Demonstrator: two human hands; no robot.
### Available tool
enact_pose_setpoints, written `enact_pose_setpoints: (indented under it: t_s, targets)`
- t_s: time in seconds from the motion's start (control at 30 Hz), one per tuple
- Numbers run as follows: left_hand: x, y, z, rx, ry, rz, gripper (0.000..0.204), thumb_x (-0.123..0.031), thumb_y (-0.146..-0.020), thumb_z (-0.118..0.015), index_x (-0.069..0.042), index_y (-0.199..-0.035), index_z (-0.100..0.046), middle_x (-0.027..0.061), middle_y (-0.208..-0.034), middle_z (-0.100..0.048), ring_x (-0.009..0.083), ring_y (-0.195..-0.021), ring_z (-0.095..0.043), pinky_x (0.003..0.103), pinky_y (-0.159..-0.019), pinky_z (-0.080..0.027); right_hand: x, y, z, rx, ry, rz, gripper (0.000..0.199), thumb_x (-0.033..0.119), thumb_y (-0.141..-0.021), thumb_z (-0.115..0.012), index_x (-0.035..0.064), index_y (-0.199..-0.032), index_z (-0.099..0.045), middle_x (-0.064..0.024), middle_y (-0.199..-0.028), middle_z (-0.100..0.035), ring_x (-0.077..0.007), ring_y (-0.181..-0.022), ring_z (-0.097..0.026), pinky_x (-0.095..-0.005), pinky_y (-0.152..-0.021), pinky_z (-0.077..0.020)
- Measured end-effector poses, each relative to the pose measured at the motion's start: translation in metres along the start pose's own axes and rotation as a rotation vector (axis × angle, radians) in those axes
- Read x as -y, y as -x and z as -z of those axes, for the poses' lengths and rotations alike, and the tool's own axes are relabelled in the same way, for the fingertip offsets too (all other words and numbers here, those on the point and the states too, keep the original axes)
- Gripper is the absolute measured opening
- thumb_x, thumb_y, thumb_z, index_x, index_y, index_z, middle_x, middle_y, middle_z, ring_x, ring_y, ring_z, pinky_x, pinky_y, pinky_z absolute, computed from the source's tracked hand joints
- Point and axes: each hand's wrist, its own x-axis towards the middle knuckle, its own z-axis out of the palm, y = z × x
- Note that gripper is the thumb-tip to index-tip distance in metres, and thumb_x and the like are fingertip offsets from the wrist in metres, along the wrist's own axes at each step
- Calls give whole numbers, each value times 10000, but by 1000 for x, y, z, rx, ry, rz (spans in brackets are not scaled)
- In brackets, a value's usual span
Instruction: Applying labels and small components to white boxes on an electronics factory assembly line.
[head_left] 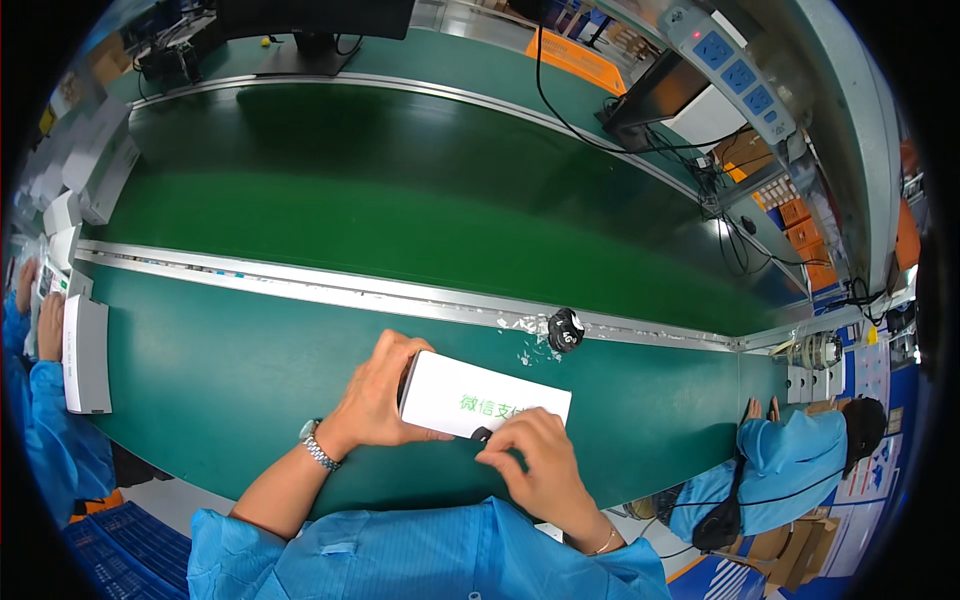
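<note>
A white box [440,388] with green print on its upper face is held over the near part of the green table. My left hand [372,398] grips its left end, thumb along the near edge. At the box's near edge, my right hand [540,458] has its fingers bent together in a pinch, covering part of the print. A small dark patch [481,434] shows beside those fingertips; whether they hold it is unclear. Beyond the box stands a black roll [565,330] with a pale mark, and clear scraps [530,325] lie beside it.
A metal rail [350,290] divides my table from a green conveyor belt [400,190]. At the left, a person's hand [52,325] is near white boxes [87,355]. Another person in blue [790,460] works at the right. A power strip [735,75] hangs above.
</note>
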Motion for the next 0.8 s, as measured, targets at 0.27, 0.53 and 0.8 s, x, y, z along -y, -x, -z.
enact_pose_setpoints:
  t_s: [0.27,0.53,0.8]
  targets:
    - [0,1,-1,0,-5,15,977,-454,-554,-1034,-90,-1317,-543,120,-1142,-538,330,-998,-668,434,-795,-590,-1,6,-18,-327,308,90,164,141,-835,-818,105,-959,-716,-18,-985,-675,-226,-929,-630,-403,-921,-420]
    - [0,1,-2,-22,-23,3,982,-473,-543,-1033,-84,-1305,-550,112,-1098,-552,325,-939,-680,424,-768,-583,-13,-1,-34,-358,319,128,118,100,-871,-746,110,-935,-647,-35,-961,-622,-256,-907,-592,-421,-912,-419]
    - [-4,-5,3,21,-2,77,1006,-514,-537,-1028,-70,-1305,-552,104,-1069,-558,306,-895,-685,415,-760,-575,-34,-2,-26,-270,171,282,204,74,-834,-765,106,-974,-619,-40,-940,-610,-268,-891,-586,-442,-888,-446]
